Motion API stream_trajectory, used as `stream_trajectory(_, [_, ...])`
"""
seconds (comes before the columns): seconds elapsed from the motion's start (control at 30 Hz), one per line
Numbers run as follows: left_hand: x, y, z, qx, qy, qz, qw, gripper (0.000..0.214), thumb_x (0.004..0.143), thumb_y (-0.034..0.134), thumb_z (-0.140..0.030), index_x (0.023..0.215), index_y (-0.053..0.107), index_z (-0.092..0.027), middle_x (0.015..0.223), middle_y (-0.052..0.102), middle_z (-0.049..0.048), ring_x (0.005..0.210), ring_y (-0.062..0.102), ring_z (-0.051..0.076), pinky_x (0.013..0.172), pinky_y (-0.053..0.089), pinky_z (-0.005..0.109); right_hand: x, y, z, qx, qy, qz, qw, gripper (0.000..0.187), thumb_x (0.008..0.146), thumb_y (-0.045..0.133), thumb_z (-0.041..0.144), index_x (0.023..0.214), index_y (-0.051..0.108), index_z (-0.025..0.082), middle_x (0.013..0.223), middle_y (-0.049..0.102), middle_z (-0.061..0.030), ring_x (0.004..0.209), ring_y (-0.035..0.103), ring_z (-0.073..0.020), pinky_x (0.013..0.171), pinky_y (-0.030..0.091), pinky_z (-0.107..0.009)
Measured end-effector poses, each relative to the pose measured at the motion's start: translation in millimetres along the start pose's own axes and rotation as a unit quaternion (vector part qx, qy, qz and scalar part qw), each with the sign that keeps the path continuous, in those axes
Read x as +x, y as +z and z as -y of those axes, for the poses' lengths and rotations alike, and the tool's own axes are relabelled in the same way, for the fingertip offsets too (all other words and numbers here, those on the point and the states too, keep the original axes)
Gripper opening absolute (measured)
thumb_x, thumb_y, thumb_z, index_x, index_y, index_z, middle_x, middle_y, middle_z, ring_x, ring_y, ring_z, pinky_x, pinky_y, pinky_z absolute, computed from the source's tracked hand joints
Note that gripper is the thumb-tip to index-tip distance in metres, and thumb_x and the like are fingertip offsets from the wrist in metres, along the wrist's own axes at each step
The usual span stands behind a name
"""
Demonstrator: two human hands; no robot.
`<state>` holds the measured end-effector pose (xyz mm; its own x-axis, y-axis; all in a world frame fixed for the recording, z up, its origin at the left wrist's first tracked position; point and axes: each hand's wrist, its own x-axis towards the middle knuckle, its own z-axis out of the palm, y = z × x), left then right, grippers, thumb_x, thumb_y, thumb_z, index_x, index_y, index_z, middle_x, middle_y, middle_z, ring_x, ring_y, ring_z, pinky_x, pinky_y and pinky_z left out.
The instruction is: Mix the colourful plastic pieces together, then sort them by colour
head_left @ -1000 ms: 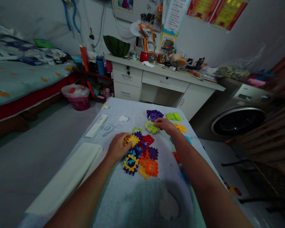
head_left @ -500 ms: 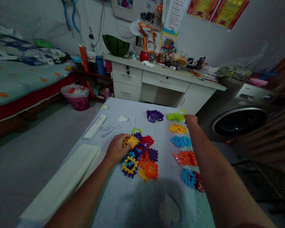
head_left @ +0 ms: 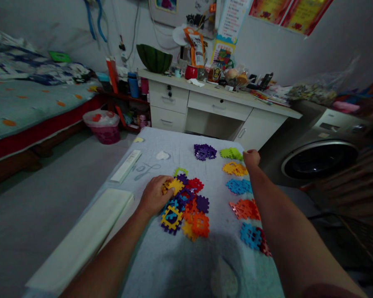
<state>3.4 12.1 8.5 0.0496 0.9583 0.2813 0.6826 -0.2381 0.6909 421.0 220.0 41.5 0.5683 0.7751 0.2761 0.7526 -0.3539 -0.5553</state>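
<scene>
My left hand (head_left: 158,192) is closed on yellow interlocking plastic tiles (head_left: 175,187), at the upper left of a mixed pile. In that pile lie a red tile (head_left: 195,185), a purple tile (head_left: 202,203), an orange tile (head_left: 200,224), a yellow frame-shaped tile (head_left: 171,218) and a green frame-shaped tile (head_left: 180,171). My right hand (head_left: 251,158) is at the right edge of the green tile pile (head_left: 231,153), its fingers curled. Whether anything is between those fingertips is hidden.
Sorted piles of purple (head_left: 204,152), yellow (head_left: 234,168), blue (head_left: 238,186) and orange tiles (head_left: 245,209) lie on the cloth-covered table (head_left: 143,252). Blue tiles (head_left: 250,236) overlap dark red ones nearby. A long white box (head_left: 81,240) lies along the left edge. Behind stands a desk (head_left: 169,99).
The green frame-shaped tile that stood up at my right fingers no longer shows there; the green pile lies flatter. My left hand keeps its place on the yellow tiles. The view has shifted slightly.
</scene>
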Motion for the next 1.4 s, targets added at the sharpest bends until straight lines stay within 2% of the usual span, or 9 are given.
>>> stream_trajectory(0.17, [0.4,1.5,1.6,-0.001,-0.001,-0.001,1.000,0.033,0.078,0.056,-0.032,0.107,0.066,-0.020,0.109,0.070,0.0076,0.106,0.061,0.026,0.097,0.047,0.043,2.9,4.4,-8.5,0.038,0.035,0.002,0.999,0.025,0.079,0.055,0.015,0.097,0.073,0.012,0.079,0.070,-0.0074,0.073,0.064,-0.0171,0.064,0.050,-0.024])
stream_trajectory(0.33, [-0.2,1.2,1.3,0.004,0.004,-0.003,1.000,0.032,0.078,0.056,-0.032,0.106,0.066,-0.021,0.108,0.070,0.0069,0.105,0.061,0.026,0.097,0.046,0.043,-0.8,-5.1,-20.9,0.060,0.044,-0.008,0.997,0.030,0.074,0.051,0.008,0.095,0.073,0.011,0.090,0.072,-0.0102,0.078,0.064,-0.0183,0.064,0.048,-0.024])
stream_trajectory(0.5, [-0.4,0.4,-1.2,-0.001,0.000,-0.004,1.000,0.033,0.076,0.056,-0.030,0.106,0.067,-0.020,0.108,0.069,0.0073,0.105,0.061,0.026,0.097,0.047,0.043,-30.4,-11.8,18.2,0.112,-0.051,0.007,0.992,0.028,0.077,0.054,0.012,0.097,0.072,0.012,0.094,0.072,-0.0091,0.083,0.064,-0.0174,0.070,0.047,-0.023])
stream_trajectory(0.6, [-0.2,0.1,-2.4,-0.003,-0.001,-0.004,1.000,0.033,0.075,0.057,-0.028,0.105,0.067,-0.020,0.108,0.069,0.0072,0.105,0.061,0.026,0.098,0.046,0.043,-75.3,-10.8,62.7,0.165,-0.191,0.127,0.959,0.021,0.078,0.057,0.015,0.094,0.072,0.014,0.083,0.070,-0.0050,0.075,0.061,-0.0155,0.068,0.045,-0.023])
stream_trajectory(0.7, [-0.2,-0.5,-3.6,-0.002,-0.002,-0.002,1.000,0.034,0.074,0.057,-0.027,0.106,0.067,-0.019,0.108,0.069,0.0075,0.105,0.060,0.027,0.097,0.046,0.044,-129.5,-4.3,102.8,0.158,-0.336,0.321,0.871,0.014,0.077,0.062,0.016,0.086,0.073,0.016,0.079,0.070,-0.0021,0.071,0.059,-0.0137,0.068,0.043,-0.023])
stream_trajectory(0.83, [-0.7,-1.2,-4.9,-0.004,-0.001,-0.010,1.000,0.033,0.074,0.057,-0.028,0.105,0.066,-0.020,0.107,0.069,0.0063,0.105,0.060,0.026,0.097,0.046,0.042,-182.2,11.6,135.7,0.091,-0.412,0.403,0.812,0.012,0.077,0.063,0.012,0.079,0.074,0.016,0.081,0.072,-0.0026,0.074,0.061,-0.0139,0.070,0.042,-0.023])
stream_trajectory(1.1, [-0.4,0.6,-2.5,0.000,0.003,-0.014,1.000,0.032,0.075,0.057,-0.027,0.104,0.066,-0.021,0.107,0.069,0.0058,0.105,0.060,0.025,0.098,0.046,0.042,-205.1,26.9,152.3,0.000,-0.360,0.399,0.843,0.006,0.070,0.068,0.011,0.071,0.069,0.017,0.069,0.067,0.0003,0.064,0.053,-0.0113,0.059,0.036,-0.021])
stream_trajectory(1.23, [-0.1,2.0,0.0,0.003,0.005,-0.010,1.000,0.034,0.075,0.058,-0.028,0.106,0.067,-0.022,0.108,0.069,0.0060,0.105,0.061,0.026,0.097,0.047,0.042,-198.5,24.5,144.4,0.058,-0.291,0.399,0.867,0.005,0.068,0.067,0.011,0.068,0.064,0.016,0.064,0.062,0.0026,0.061,0.052,-0.0101,0.058,0.036,-0.021])
stream_trajectory(1.4, [-0.4,1.0,-0.8,0.010,0.005,0.001,1.000,0.036,0.075,0.058,-0.030,0.109,0.067,-0.021,0.109,0.070,0.0070,0.105,0.061,0.026,0.097,0.047,0.042,-168.2,7.7,117.5,0.190,-0.182,0.320,0.910,0.005,0.067,0.065,0.017,0.069,0.060,0.017,0.058,0.055,0.0059,0.055,0.049,-0.0090,0.054,0.036,-0.020])
